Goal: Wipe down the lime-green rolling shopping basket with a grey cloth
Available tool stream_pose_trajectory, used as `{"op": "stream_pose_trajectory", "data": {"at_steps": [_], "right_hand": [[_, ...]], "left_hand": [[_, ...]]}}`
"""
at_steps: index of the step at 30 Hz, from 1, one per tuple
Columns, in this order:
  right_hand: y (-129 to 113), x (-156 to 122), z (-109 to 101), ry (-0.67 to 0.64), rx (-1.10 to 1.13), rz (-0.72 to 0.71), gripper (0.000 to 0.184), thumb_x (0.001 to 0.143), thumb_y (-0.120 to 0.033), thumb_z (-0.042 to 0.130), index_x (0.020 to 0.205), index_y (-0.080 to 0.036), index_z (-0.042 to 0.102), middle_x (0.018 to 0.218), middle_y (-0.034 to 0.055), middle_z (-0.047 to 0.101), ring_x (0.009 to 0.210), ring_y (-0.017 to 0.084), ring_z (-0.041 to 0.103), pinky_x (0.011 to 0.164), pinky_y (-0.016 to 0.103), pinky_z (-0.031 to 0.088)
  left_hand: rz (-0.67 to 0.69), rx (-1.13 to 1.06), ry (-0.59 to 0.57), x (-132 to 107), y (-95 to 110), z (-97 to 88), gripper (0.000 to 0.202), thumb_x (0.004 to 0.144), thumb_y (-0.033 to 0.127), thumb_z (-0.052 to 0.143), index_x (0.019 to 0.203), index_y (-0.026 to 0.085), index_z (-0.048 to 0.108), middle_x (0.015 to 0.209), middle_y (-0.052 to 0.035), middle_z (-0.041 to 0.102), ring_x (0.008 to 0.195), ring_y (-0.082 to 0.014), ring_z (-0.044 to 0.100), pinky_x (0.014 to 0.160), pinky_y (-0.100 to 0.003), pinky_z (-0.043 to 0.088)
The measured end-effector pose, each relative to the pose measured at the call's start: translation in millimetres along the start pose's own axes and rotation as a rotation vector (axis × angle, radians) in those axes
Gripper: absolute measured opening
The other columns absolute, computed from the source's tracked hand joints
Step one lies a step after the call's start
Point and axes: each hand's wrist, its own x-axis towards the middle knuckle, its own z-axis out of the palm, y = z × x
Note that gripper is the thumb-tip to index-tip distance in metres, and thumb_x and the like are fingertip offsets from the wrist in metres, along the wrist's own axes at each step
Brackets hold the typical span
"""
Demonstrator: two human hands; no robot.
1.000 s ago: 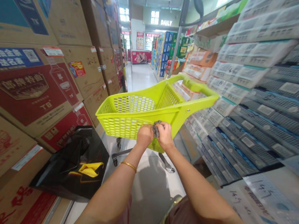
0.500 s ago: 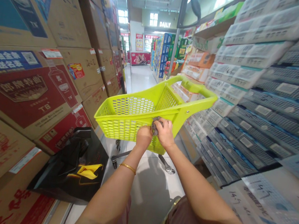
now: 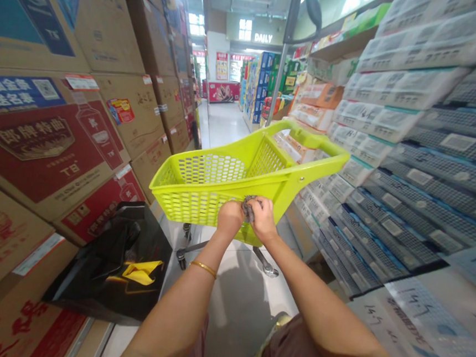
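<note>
A lime-green plastic shopping cart (image 3: pixel 205 175) stands in the aisle right ahead, basket perforated, handle (image 3: pixel 308 137) to the upper right. My left hand (image 3: pixel 229 218) and my right hand (image 3: pixel 264 218) are both closed, side by side against the cart's near wall. Between them they grip a small crumpled grey cloth (image 3: pixel 249 206), pressed to the green plastic. A gold bangle (image 3: pixel 204 266) circles my left wrist.
Stacked cardboard cartons (image 3: pixel 53 145) wall the left side, with a black bag (image 3: pixel 118 262) holding a yellow item on the floor at their foot. Shelves of wrapped white and blue packs (image 3: pixel 410 160) line the right. The tiled aisle (image 3: pixel 226 122) runs on behind the cart.
Both hands with the cloth shifted slightly up and then back down along the cart's near wall. The cart stays where it was.
</note>
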Motion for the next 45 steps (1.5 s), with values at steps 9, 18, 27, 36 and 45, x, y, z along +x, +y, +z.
{"op": "stream_pose_trajectory", "data": {"at_steps": [9, 18, 27, 36, 45], "right_hand": [[-4.7, 19.1, -14.6, 0.012, -0.085, -0.036, 0.028, 0.088, -0.016, 0.043, 0.104, -0.025, 0.064, 0.107, 0.0078, 0.053, 0.096, 0.021, 0.04, 0.091, 0.036, 0.04], [-4.8, 26.8, -13.9, 0.095, -0.048, -0.01, 0.027, 0.088, -0.017, 0.043, 0.103, -0.024, 0.064, 0.106, 0.0086, 0.053, 0.098, 0.022, 0.04, 0.093, 0.039, 0.039], [-6.1, 8.0, -8.9, -0.044, 0.016, 0.003, 0.031, 0.081, -0.014, 0.048, 0.106, -0.024, 0.063, 0.108, 0.0073, 0.054, 0.098, 0.021, 0.042, 0.089, 0.035, 0.042], [-9.0, 36.5, -29.5, 0.125, -0.018, 0.017, 0.024, 0.087, -0.023, 0.047, 0.103, -0.026, 0.064, 0.105, 0.0064, 0.054, 0.098, 0.021, 0.044, 0.09, 0.037, 0.041], [-11.7, 57.1, -32.5, 0.328, -0.098, -0.026, 0.02, 0.088, -0.021, 0.046, 0.099, -0.026, 0.063, 0.102, 0.0067, 0.054, 0.098, 0.02, 0.046, 0.092, 0.039, 0.039]], "left_hand": [[0.006, 0.007, 0.032, -1.0, -0.4, 2.9, 0.033, 0.089, 0.018, 0.038, 0.089, 0.012, 0.07, 0.089, -0.0145, 0.07, 0.083, -0.0217, 0.066, 0.072, -0.028, 0.047], [0.011, 0.054, 0.045, -4.0, 0.1, 6.3, 0.033, 0.089, 0.017, 0.036, 0.09, 0.012, 0.069, 0.089, -0.015, 0.069, 0.086, -0.0227, 0.065, 0.074, -0.029, 0.047], [0.058, 0.058, 0.021, -4.6, -0.2, -2.2, 0.028, 0.085, 0.012, 0.041, 0.09, 0.01, 0.069, 0.09, -0.0154, 0.069, 0.086, -0.0226, 0.064, 0.076, -0.03, 0.047], [0.207, -0.074, 0.312, -7.7, 7.5, -20.8, 0.025, 0.088, 0.018, 0.041, 0.092, 0.014, 0.065, 0.084, -0.011, 0.065, 0.087, -0.0227, 0.059, 0.081, -0.034, 0.046], [0.248, -0.269, 0.589, 21.4, 12.5, -18.2, 0.033, 0.09, 0.016, 0.037, 0.118, 0.013, 0.054, 0.111, -0.0132, 0.059, 0.109, -0.0226, 0.05, 0.105, -0.04, 0.031]]}}
